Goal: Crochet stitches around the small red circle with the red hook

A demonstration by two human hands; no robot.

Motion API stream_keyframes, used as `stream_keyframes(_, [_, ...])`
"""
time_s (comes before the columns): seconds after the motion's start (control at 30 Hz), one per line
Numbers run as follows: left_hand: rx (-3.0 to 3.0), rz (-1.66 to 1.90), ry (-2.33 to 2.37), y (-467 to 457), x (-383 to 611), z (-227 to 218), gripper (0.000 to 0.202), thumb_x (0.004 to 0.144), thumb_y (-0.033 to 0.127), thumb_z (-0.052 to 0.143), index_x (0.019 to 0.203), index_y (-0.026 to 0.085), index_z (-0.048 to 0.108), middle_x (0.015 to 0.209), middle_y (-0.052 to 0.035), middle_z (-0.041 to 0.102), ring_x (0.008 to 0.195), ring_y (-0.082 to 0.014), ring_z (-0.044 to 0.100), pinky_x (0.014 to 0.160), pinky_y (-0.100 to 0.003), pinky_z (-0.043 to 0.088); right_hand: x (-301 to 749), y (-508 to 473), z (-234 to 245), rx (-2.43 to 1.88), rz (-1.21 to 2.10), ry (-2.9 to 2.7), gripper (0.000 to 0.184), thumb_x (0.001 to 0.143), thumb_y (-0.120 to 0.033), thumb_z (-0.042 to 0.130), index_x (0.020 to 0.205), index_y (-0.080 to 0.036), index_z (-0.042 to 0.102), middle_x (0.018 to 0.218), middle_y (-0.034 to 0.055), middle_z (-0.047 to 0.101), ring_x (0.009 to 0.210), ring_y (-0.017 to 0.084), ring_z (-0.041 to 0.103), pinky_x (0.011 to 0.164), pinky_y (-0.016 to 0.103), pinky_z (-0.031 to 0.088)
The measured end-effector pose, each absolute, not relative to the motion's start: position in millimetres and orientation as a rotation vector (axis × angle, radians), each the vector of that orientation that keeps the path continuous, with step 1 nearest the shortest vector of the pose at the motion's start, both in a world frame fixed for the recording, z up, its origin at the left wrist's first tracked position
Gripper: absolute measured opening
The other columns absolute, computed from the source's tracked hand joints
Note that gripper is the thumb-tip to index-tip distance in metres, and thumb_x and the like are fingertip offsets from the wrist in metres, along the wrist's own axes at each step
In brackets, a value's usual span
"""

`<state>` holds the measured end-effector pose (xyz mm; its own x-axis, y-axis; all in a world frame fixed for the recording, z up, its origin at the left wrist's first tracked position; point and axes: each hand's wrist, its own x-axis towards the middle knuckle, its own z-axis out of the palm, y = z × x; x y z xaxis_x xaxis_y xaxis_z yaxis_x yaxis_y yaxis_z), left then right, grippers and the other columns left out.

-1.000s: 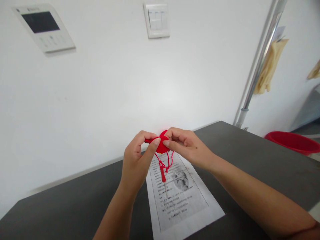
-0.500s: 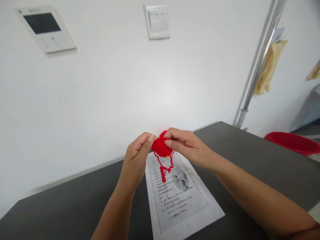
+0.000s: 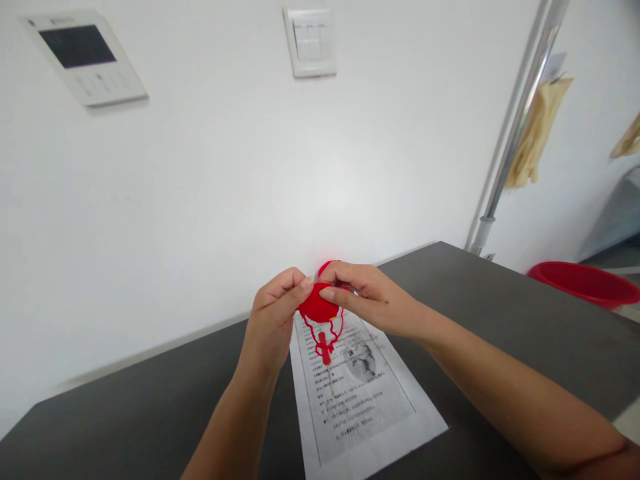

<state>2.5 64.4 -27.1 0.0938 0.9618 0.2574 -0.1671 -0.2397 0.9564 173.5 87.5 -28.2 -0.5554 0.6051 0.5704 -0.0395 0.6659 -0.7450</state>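
Observation:
Both hands meet above the far end of a printed paper sheet [image 3: 357, 407] on a dark table [image 3: 500, 320]. My left hand [image 3: 273, 320] pinches the left edge of a small round red ornament [image 3: 316, 308]. From the right, my right hand [image 3: 373, 300] pinches the same ornament between thumb and fingers. A red cord with a small tassel [image 3: 325, 343] hangs from the ornament, just over the paper. A thin stick-like piece shows below the tassel.
A white wall stands right behind the table, with a light switch [image 3: 310, 41] and an intercom panel [image 3: 83, 57]. A metal pole [image 3: 515, 127] rises at the table's back right corner, a yellowish cloth [image 3: 537, 133] hanging beside it. A red basin [image 3: 585, 283] sits beyond the table's right edge.
Both hands have shifted slightly left and lower with the ornament. The left fingers have curled tighter on its edge, and the cord now loops closer under it.

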Motion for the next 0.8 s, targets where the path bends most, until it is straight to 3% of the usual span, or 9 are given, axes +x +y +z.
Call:
stream_keyframes(0.1, [1.409,1.402,0.908,66.9,-0.2,-28.2,0.031,0.083,0.038,0.069,0.061,0.019,0.059,0.054,0.0049,0.051,0.051,-0.0098,0.04,0.051,-0.023,0.034,174.8,86.9,-27.5,-0.505,0.92,-1.989,0.021,0.098,-0.031,0.051,0.082,-0.018,0.055,0.074,-0.002,0.052,0.068,0.012,0.047,0.065,0.027,0.039])
stream_keyframes(0.23, [1.668,1.471,1.008,66.7,-3.9,-27.8,0.028,0.095,0.037,0.056,0.077,0.02,0.068,0.07,0.0016,0.064,0.068,-0.013,0.055,0.065,-0.024,0.043,176.0,87.1,-27.9,-0.573,0.812,-1.99,0.021,0.098,-0.03,0.049,0.081,-0.018,0.055,0.075,-0.0011,0.054,0.068,0.013,0.048,0.066,0.027,0.039])
stream_keyframes(0.37, [1.784,1.499,1.108,63.2,-3.6,-25.7,0.005,0.085,0.026,0.069,0.083,0.021,0.067,0.076,0.0024,0.067,0.072,-0.0142,0.059,0.068,-0.026,0.045,174.9,87.0,-28.7,-0.603,0.715,-1.988,0.021,0.098,-0.029,0.047,0.082,-0.018,0.055,0.075,-0.0004,0.056,0.067,0.013,0.05,0.064,0.027,0.04])
stream_keyframes(0.53, [1.857,1.536,1.13,65.1,-3.7,-27.4,0.006,0.083,0.025,0.071,0.085,0.022,0.068,0.078,0.0022,0.068,0.075,-0.015,0.062,0.071,-0.027,0.047,172.3,86.8,-27.5,-0.568,0.601,-1.996,0.019,0.099,-0.026,0.044,0.089,-0.018,0.058,0.082,0.0012,0.06,0.072,0.014,0.054,0.068,0.028,0.042])
stream_keyframes(0.8, [2.082,1.574,1.165,63.2,-7.1,-28.0,0.006,0.086,0.02,0.067,0.08,0.023,0.069,0.077,0.0033,0.069,0.074,-0.0138,0.062,0.069,-0.027,0.046,170.3,87.9,-31.7,-0.559,0.598,-1.966,0.019,0.099,-0.028,0.046,0.085,-0.019,0.056,0.075,-0.0009,0.055,0.067,0.013,0.048,0.063,0.027,0.038])
